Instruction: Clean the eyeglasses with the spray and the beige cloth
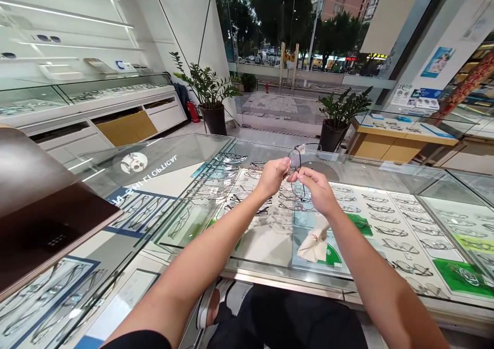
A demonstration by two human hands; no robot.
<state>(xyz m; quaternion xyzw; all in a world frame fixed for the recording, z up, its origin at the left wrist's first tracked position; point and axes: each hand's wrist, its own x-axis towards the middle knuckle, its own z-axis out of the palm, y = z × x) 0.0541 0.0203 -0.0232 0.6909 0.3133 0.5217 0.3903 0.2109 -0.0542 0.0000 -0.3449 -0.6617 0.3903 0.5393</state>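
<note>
A pair of thin dark-framed eyeglasses (295,159) is up over the glass counter, turned on its side so one lens stands above the other. My left hand (273,177) is closed, thumb up, at the edge of the upper lens. Thumb and fingers of my right hand (315,188) pinch the frame near its middle. One temple sticks out to the right above the hands. On the counter below my right wrist lies a crumpled cream cloth (313,240). Whether my left fingers hold anything besides the glasses is hidden.
Rows of eyeglasses (386,218) lie inside the glass display counter (262,256). A dark brown glossy object (50,210) juts in at left. Potted plants (214,118) stand beyond, before the glass storefront. Another display cabinet (127,117) lines the left wall.
</note>
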